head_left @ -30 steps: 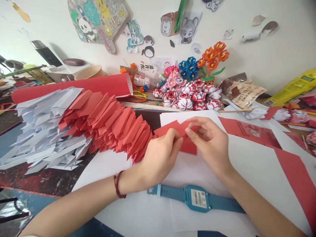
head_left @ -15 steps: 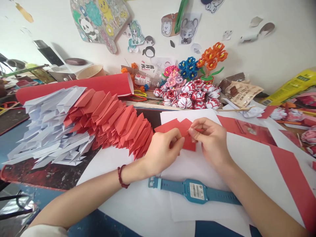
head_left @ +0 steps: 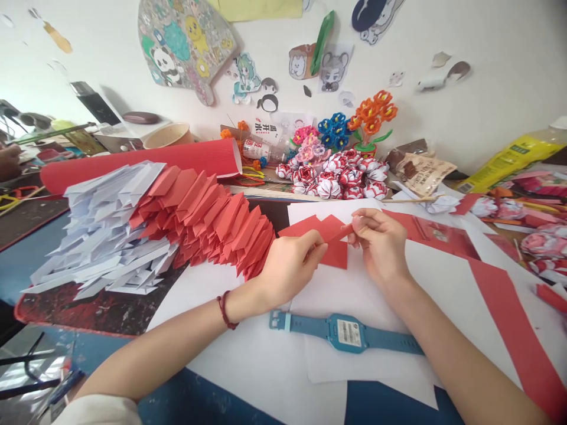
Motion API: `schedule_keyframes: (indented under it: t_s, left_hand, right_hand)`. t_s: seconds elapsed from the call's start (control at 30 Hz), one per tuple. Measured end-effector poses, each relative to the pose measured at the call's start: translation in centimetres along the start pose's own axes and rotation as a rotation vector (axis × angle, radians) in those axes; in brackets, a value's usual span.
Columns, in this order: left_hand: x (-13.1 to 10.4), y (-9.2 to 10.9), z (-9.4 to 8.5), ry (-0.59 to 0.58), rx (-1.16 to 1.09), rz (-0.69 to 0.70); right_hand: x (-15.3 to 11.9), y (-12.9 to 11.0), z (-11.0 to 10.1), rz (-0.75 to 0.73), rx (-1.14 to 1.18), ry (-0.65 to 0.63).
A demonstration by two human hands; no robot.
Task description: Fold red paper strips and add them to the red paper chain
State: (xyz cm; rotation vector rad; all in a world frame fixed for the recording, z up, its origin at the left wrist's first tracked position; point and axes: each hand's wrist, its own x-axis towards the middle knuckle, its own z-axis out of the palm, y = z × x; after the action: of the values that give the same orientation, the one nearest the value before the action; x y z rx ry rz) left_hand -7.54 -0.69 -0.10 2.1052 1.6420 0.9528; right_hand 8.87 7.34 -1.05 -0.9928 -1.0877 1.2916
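Note:
A small folded piece of red paper spans the gap between my two hands. My left hand is closed, its fingertips pinching the near left end. At the other end, the thumb and fingers of my right hand grip it. Beneath the hands, flat red paper squares lie on white sheets. To the left of my left hand stretches a curved row of folded red paper pieces, with a heap of folded white paper pieces beyond it.
A blue watch lies face down before my hands. Red-and-white paper flowers and a pot of orange flowers stand at the back. A red corrugated roll lies behind the folded heap. Red strips lie at right.
My right hand's fingers have shifted on the paper, and more of the red piece now shows between the hands. The whole view has tilted up slightly.

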Motion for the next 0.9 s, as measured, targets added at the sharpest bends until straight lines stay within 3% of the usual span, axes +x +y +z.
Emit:
schedule_keyframes:
  t_s: [0.1,0.2,0.33,0.6,0.8,0.9]
  left_hand:
    - [-0.1,-0.3,0.2,0.054,0.324,0.138]
    - [-0.4,-0.3,0.2,0.108,0.687,0.385]
    - [-0.8,0.1,0.0,0.229,0.940,0.552]
    - [-1.3,1.1,-0.3,0.261,1.078,0.573]
    - [-3.1,2.8,-0.7,0.244,1.172,0.386]
    - [-4.6,3.7,-1.3,0.288,1.195,0.384]
  right_hand:
    - [0.3,0.0,-0.3,0.006,0.005,0.045]
    - [0.4,0.2,-0.4,0.008,0.004,0.088]
    - [0.4,0.5,-0.4,-0.042,-0.038,0.079]
    - [0.2,0.8,-0.3,-0.122,-0.154,0.083]
    - [-0.1,0.6,-0.1,-0.172,-0.197,0.048]
    - [-0.6,0.2,0.1,-0.166,-0.259,-0.018]
